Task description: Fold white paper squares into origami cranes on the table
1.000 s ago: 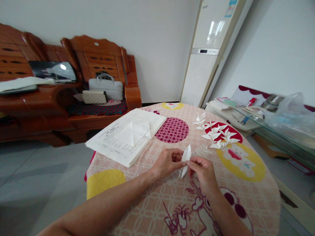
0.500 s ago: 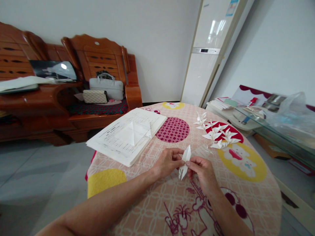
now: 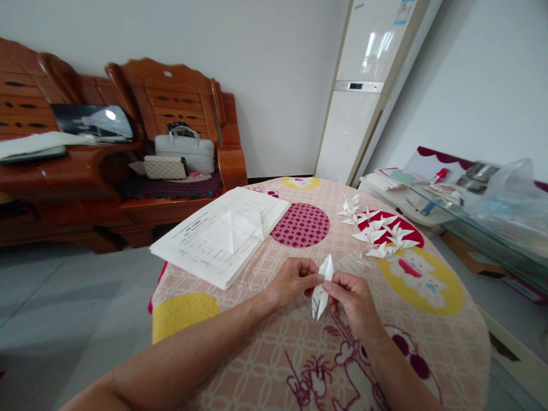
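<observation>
Between my two hands is a narrow piece of folded white paper (image 3: 319,298), pointed at its upper end and split into two points at the lower end. My left hand (image 3: 295,279) pinches its left edge near the middle. From the other side my right hand (image 3: 349,294) grips it, thumb on the front face. Some print shows on the lower part of the paper. Beyond my right hand, several folded white paper cranes (image 3: 385,234) lie in a group on the tablecloth.
A thick stack of printed sheets (image 3: 192,245) lies on the left of the round table (image 3: 265,365), with creased paper squares (image 3: 233,228) on top. A glass shelf (image 3: 483,228) with a plastic bag (image 3: 505,191) stands at the right. Wooden chairs (image 3: 180,97) stand behind.
The folded paper has shifted slightly in my fingers, and its two lower points now show more apart. Both hands stay in nearly the same place.
</observation>
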Demonstrator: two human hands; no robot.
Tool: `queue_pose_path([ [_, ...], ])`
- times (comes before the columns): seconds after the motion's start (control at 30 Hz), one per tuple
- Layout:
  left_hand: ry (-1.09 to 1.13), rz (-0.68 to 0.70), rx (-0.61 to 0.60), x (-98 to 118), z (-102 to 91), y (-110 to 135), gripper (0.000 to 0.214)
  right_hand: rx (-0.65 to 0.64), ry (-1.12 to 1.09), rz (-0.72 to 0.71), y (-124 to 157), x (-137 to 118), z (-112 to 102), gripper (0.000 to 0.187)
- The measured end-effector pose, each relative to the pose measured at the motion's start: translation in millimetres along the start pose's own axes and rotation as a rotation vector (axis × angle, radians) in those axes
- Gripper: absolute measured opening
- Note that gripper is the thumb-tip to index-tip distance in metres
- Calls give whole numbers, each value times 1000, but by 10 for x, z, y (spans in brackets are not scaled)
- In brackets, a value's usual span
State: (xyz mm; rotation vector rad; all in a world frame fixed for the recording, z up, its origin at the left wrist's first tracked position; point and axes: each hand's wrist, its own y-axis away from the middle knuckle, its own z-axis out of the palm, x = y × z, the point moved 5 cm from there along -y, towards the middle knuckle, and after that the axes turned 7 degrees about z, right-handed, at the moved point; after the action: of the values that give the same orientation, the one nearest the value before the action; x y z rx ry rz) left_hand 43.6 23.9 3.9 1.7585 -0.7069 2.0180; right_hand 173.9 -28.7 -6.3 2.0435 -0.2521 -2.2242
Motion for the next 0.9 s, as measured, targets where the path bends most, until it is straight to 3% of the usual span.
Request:
queue_pose_path([
  [0.23,-26,-42,-39,-1,2,21,37,-71,2,91,-3,49,52,27],
  [0.53,-19,-260,-91,-89,47,56,39,182,-23,97,-19,54,-61,30],
  [0.9,-102,-218,-149,-118,45,41,37,178,-64,95,-20,52,-54,32],
])
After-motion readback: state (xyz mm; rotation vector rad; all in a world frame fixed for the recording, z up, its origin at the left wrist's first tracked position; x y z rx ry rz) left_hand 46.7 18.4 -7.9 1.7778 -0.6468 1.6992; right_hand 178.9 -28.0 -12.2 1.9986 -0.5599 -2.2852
